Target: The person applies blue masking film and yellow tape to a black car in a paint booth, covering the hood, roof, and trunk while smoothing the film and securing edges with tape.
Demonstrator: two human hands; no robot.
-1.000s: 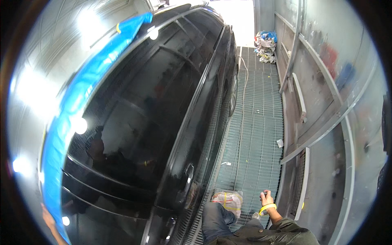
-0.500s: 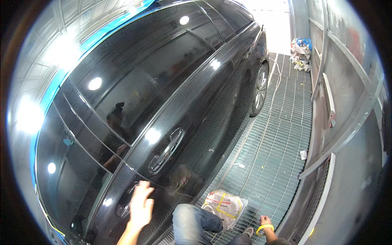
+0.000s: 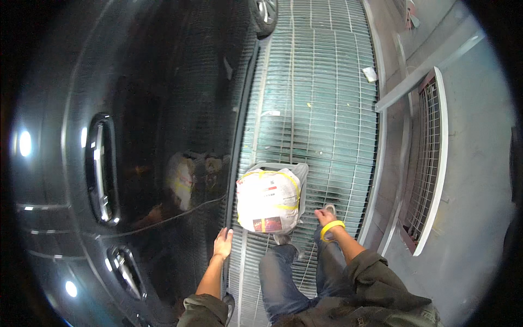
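My left hand is beside the lower edge of a glossy black car, its fingers loosely apart and nothing seen in them. Whether it touches the panel I cannot tell. My right hand hangs over my leg, its fingers curled together; what they hold, if anything, is hidden. Round that wrist sits a yellow ring that looks like a roll of tape. Between and beyond my hands stands a low grey stool, its top wrapped in a white printed plastic bag bound with yellow tape.
Two door handles stick out from the car's side, and a wheel shows at the top. Slatted metal grating forms the floor, with a crumpled white scrap on it. A grey wall with a framed mesh vent bounds the right.
The view has swung down toward the floor and stool. My left hand has gone from near a door handle down to the car's lower edge. My right hand is still beside my leg.
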